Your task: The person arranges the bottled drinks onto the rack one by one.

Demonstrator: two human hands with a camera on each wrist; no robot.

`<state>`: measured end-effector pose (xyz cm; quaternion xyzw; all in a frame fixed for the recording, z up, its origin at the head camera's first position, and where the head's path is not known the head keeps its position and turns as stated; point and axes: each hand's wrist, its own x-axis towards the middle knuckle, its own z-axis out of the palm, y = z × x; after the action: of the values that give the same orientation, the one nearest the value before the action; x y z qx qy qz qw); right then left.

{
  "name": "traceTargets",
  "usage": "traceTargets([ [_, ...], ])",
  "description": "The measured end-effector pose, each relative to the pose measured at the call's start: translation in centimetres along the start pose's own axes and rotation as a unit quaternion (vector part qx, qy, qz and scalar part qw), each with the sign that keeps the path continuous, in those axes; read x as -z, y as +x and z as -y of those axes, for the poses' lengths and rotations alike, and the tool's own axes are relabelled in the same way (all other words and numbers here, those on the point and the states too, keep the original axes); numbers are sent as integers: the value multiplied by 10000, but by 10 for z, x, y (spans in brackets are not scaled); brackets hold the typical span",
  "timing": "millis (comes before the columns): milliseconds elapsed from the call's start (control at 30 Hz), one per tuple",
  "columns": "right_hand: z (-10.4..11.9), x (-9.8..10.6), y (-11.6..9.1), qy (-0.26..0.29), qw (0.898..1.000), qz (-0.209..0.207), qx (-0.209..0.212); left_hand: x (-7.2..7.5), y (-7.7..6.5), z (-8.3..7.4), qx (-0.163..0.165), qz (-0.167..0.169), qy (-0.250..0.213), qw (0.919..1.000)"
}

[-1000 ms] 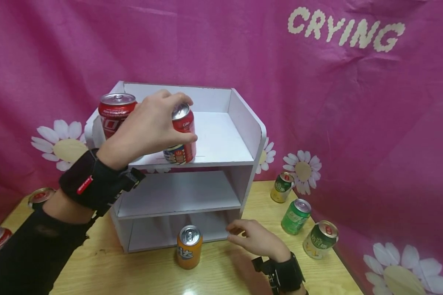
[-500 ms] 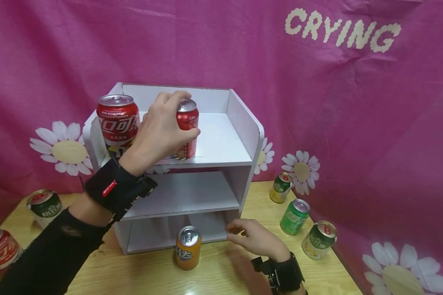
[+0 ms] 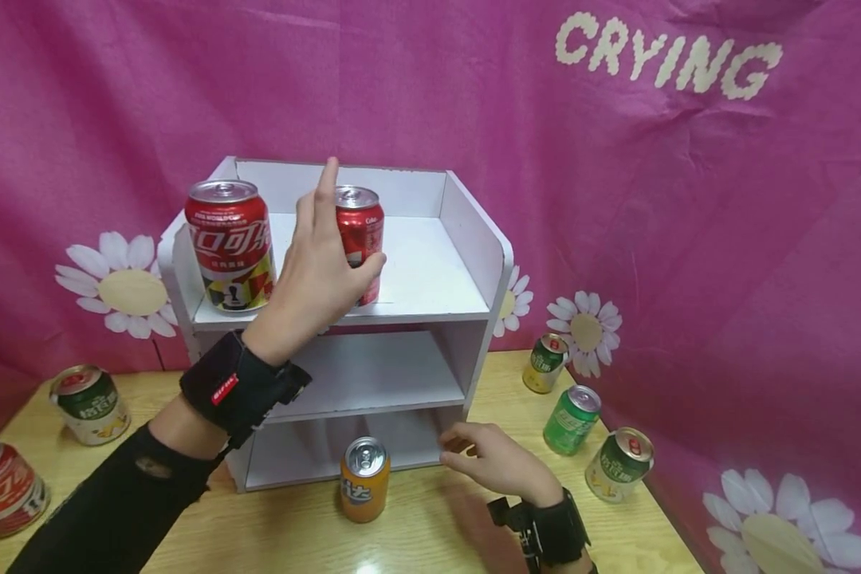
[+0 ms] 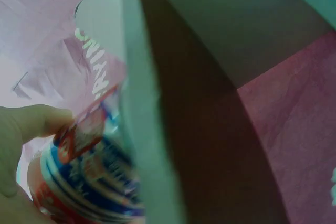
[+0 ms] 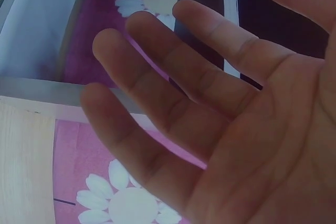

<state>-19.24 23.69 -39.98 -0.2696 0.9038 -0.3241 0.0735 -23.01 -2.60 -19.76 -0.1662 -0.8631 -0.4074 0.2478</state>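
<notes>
On the top shelf of the white rack (image 3: 438,271), a red Coke can (image 3: 364,231) stands upright. My left hand (image 3: 316,275) is beside it, index finger pointing up and thumb stretched across its front. In the left wrist view the thumb lies against or very near the Coke can (image 4: 89,177); whether it touches is unclear. A second red cola can (image 3: 229,247) stands at the top shelf's left end. My right hand (image 3: 498,462) hovers by the rack's lower right corner, fingers loosely bent; its palm (image 5: 262,145) holds nothing in the right wrist view.
An orange soda can (image 3: 365,482) stands before the bottom shelf. At right are two green-and-cream cans (image 3: 620,466) (image 3: 545,363) and a green can (image 3: 572,420). A green-and-cream can (image 3: 89,405) and a red cola can (image 3: 3,490) stand at left. A pink curtain hangs behind.
My left hand has set the Coke can upright slightly farther back on the top shelf, then straightened its fingers off the can's top. The right hand has stayed put.
</notes>
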Motion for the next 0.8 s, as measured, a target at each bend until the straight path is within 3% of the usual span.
traceTargets([
  [133, 0, 1, -1, 27, 10000, -33, -10, -9, -11, 11, 382, -6, -474, 9981],
  [333, 1, 2, -1, 93, 9999, -10, -85, -12, -18, 22, 722, 293, -1075, 9911],
  [600, 1, 2, -1, 33, 9999, 1, -103, -7, -14, 22, 937, 652, -1251, 9856],
  [800, 1, 3, -1, 70, 9999, 19, -100, -8, -14, 24, 1072, 649, -1139, 9855],
])
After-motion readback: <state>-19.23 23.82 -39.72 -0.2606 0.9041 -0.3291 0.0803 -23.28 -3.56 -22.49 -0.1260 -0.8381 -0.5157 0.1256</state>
